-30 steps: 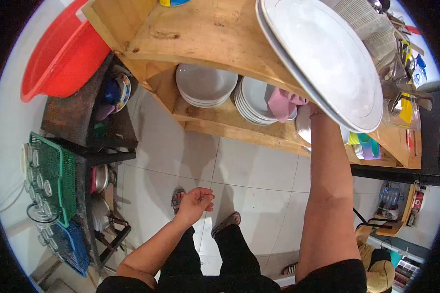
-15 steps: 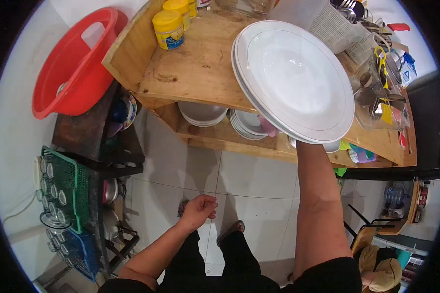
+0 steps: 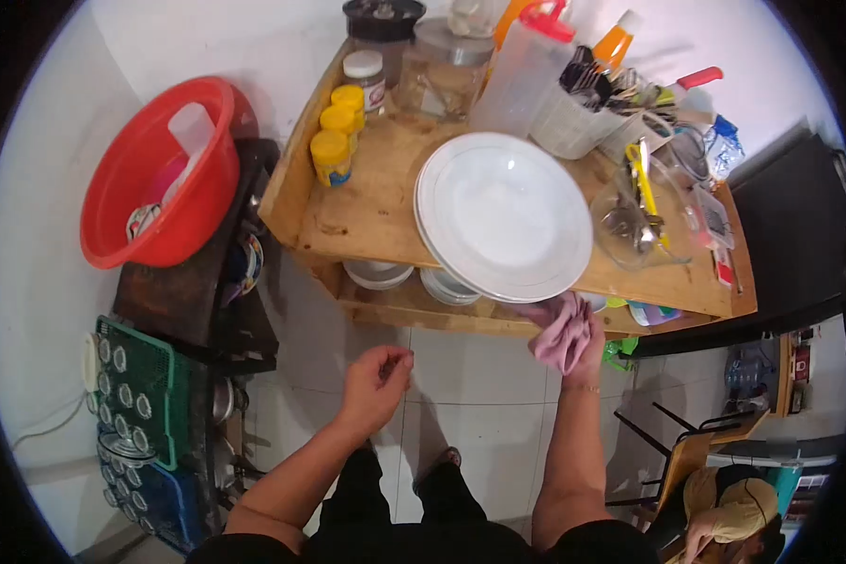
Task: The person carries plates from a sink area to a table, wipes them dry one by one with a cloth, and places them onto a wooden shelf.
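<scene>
My right hand (image 3: 585, 346) is closed on a crumpled pink cloth (image 3: 561, 340), just below the front edge of the wooden shelf (image 3: 367, 230). White plates (image 3: 509, 218) lie stacked on the shelf top, slightly over its front edge and right above the cloth. My left hand (image 3: 378, 383) hangs over the floor with its fingers curled in; whatever is inside them, if anything, is hidden. More white dishes (image 3: 449, 286) are partly visible on the lower shelf.
Yellow-lidded jars (image 3: 331, 156) line the shelf's left side. A glass container (image 3: 630, 221) with utensils stands right of the plates. A red basin (image 3: 164, 179) and a green basket (image 3: 141, 385) are at left. A seated person (image 3: 728, 503) is at lower right.
The view has shifted, showing more of the shelf top. My right hand with the pink cloth has come out from the lower shelf area toward me. The left hand stays curled.
</scene>
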The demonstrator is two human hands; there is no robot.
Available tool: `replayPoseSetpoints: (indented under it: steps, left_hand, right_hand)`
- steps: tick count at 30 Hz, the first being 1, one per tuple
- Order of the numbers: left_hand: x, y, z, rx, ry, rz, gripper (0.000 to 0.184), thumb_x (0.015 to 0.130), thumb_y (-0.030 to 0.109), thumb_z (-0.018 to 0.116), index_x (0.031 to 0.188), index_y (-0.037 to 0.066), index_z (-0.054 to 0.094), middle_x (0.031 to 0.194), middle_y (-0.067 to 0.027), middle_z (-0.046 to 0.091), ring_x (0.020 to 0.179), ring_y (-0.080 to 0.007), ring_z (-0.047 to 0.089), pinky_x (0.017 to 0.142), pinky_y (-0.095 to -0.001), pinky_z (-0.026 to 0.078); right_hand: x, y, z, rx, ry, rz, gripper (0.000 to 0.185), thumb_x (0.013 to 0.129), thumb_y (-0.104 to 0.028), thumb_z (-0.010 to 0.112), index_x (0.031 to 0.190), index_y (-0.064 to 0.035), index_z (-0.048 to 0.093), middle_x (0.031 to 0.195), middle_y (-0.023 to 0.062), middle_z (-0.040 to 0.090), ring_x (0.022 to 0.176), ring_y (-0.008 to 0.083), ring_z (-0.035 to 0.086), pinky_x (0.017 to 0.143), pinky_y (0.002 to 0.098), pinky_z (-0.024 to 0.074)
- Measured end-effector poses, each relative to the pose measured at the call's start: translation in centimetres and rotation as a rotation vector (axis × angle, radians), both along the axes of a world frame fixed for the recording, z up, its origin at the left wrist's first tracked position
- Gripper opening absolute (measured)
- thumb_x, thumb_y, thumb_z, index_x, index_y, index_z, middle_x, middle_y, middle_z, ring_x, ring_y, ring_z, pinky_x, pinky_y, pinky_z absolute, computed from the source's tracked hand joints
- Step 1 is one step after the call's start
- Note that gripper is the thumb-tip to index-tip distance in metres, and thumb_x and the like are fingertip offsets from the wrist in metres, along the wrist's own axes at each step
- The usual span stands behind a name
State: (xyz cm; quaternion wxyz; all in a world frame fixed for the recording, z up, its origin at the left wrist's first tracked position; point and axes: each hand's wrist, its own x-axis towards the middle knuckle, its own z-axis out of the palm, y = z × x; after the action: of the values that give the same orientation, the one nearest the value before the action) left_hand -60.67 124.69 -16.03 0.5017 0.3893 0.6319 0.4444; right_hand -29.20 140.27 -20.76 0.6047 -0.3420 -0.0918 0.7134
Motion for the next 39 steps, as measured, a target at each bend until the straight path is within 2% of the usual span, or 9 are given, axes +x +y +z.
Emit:
replayPoseSetpoints:
  steps: [1,4,5,11,17,26,33,37,39]
  left_hand:
    - [-0.1,1.1,1.7,0.081,0.084,0.056,0.017,0.086,0.014,0.061,0.094,-0.002,0.060,0.078,-0.0091,0.061,0.064,-0.0117,0.056,0.058,-0.0252,0.046]
    - [-0.4,4.8,3.5,0.445,0.264,0.132,0.019,0.086,0.015,0.062,0.092,-0.003,0.058,0.078,-0.0127,0.058,0.061,-0.0174,0.055,0.058,-0.0276,0.046]
    - [-0.3,6.0,5.2,0.459,0.261,0.123,0.019,0.086,0.015,0.062,0.092,-0.003,0.058,0.078,-0.0127,0.058,0.061,-0.0174,0.055,0.058,-0.0276,0.046]
    - [-0.4,12.5,9.7,0.511,0.719,0.179,0.048,0.076,0.025,0.072,0.105,-0.005,0.048,0.100,-0.0206,0.055,0.088,-0.0337,0.057,0.077,-0.0411,0.047]
    - [-1.8,15.9,9.6,0.187,0.669,-0.051,0.064,0.068,0.028,0.077,0.110,-0.007,0.044,0.110,-0.0255,0.052,0.101,-0.0396,0.054,0.086,-0.0434,0.046]
    - [-0.1,14.4,11.5,0.171,0.769,0.038,0.063,0.068,0.025,0.077,0.111,-0.005,0.042,0.113,-0.0238,0.048,0.101,-0.0405,0.054,0.085,-0.0456,0.046]
    - [-0.7,15.9,10.4,0.178,0.771,0.051,0.052,0.072,0.024,0.073,0.106,-0.006,0.049,0.107,-0.0246,0.053,0.099,-0.0389,0.055,0.082,-0.0444,0.046]
    - [-1.3,16.7,9.4,0.091,0.791,0.089,0.043,0.071,0.020,0.074,0.101,-0.004,0.052,0.094,-0.0224,0.059,0.089,-0.0355,0.060,0.077,-0.0428,0.048]
    - [-1.5,16.4,10.4,0.108,0.659,0.084,0.040,0.072,0.017,0.073,0.100,-0.003,0.053,0.088,-0.0205,0.060,0.084,-0.0332,0.061,0.074,-0.0415,0.048]
  right_hand:
    - [-0.9,-1.6,2.4,-0.078,0.071,-0.083,0.040,0.095,-0.029,0.042,0.123,-0.0015,0.048,0.109,0.0101,0.060,0.085,0.0235,0.062,0.068,0.0408,0.0540]
    - [-1.6,-5.9,7.3,-0.045,0.023,0.020,0.043,0.094,-0.033,0.044,0.125,-0.0030,0.047,0.118,0.0121,0.056,0.094,0.0295,0.060,0.077,0.0466,0.0518]
    - [-1.6,-7.1,9.4,0.088,0.068,0.281,0.043,0.092,-0.036,0.047,0.122,-0.0049,0.049,0.113,0.0121,0.058,0.092,0.0302,0.061,0.078,0.0455,0.0518]
    - [-2.6,-11.2,13.6,-0.056,-0.055,0.235,0.043,0.091,-0.041,0.049,0.112,-0.0032,0.054,0.098,0.0134,0.063,0.086,0.0291,0.062,0.070,0.0396,0.0534]
    - [-2.8,-14.8,14.2,-0.033,-0.247,0.121,0.033,0.096,-0.025,0.043,0.123,-0.0069,0.044,0.109,0.0035,0.056,0.095,0.0159,0.056,0.084,0.0312,0.0482]
    - [-6.0,-14.9,24.8,0.253,-0.423,0.009,0.049,0.093,-0.030,0.049,0.131,-0.0007,0.037,0.122,0.0107,0.052,0.112,0.0240,0.052,0.097,0.0376,0.0402]
    - [-8.4,-9.1,29.5,0.554,-0.893,0.220,0.051,0.092,-0.029,0.052,0.129,0.0023,0.037,0.115,0.0094,0.053,0.105,0.0196,0.053,0.091,0.0322,0.0424]
    - [-11.4,-2.7,29.4,1.083,-1.809,0.007,0.043,0.087,-0.031,0.056,0.111,0.0044,0.053,0.104,0.0161,0.055,0.099,0.0289,0.052,0.088,0.0391,0.0423]
    - [-13.7,0.3,27.3,1.084,-1.914,0.157,0.051,0.084,-0.043,0.058,0.095,0.0069,0.059,0.109,0.0260,0.051,0.105,0.0416,0.046,0.091,0.0479,0.0365]
